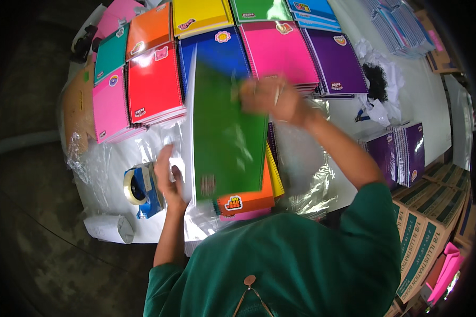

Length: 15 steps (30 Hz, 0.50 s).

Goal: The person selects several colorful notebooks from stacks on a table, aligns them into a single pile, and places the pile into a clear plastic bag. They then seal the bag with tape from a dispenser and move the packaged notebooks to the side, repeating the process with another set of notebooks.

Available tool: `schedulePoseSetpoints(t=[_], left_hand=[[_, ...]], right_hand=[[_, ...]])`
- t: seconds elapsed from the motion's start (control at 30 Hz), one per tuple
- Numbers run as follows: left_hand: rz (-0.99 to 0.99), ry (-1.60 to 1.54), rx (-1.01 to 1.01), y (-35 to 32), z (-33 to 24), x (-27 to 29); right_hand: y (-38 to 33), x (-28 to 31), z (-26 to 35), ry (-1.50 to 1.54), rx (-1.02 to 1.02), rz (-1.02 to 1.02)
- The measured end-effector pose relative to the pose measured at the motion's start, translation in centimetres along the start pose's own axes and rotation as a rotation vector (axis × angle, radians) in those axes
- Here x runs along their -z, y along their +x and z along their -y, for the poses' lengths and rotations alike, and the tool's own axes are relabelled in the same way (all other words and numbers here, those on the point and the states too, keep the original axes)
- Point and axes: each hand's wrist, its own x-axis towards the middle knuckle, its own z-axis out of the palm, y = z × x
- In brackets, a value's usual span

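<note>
A green notebook [227,132], smeared by motion, is tilted above the table in front of me. My right hand [280,103] grips it near its upper right edge; the fingers are blurred. Beside its lower left edge, my left hand [168,179] has its fingers stretched out and apart, holding nothing. Under the green notebook lie an orange notebook [248,201] with a sticker, a yellow notebook [275,174] and a pink one, fanned out. Just beyond, a blue notebook [211,47] is partly covered by the green one.
Stacks of spiral notebooks, including a red one [156,84] and a magenta one [277,50], line the table's far side. A blue tape dispenser [147,193] stands left of my left hand. Clear plastic [307,174] lies at right; purple notebooks [394,156] and cartons [426,227] are farther right.
</note>
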Motion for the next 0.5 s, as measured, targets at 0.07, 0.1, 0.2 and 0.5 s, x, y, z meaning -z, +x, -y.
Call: schedulePoseSetpoints(t=[0.07, 0.1, 0.2, 0.5], left_hand=[[-0.147, -0.185, 0.197, 1.6, -5.1, -0.7], [-0.069, -0.169, 0.167, 0.8, -5.6, -1.2], [0.455, 0.192, -0.103, -1.1, -8.2, -5.3], [0.485, 0.268, -0.052, -3.4, -9.9, -9.6]], right_hand=[[-4.5, -1.6, 3.1, 0.115, 0.164, 0.302], [-5.7, -1.5, 3.5, 0.179, 0.244, 0.425], [-3.7, -0.3, 1.7, 0.111, 0.351, 0.238], [-3.3, 2.1, -25.6, -0.652, -0.739, 0.064]])
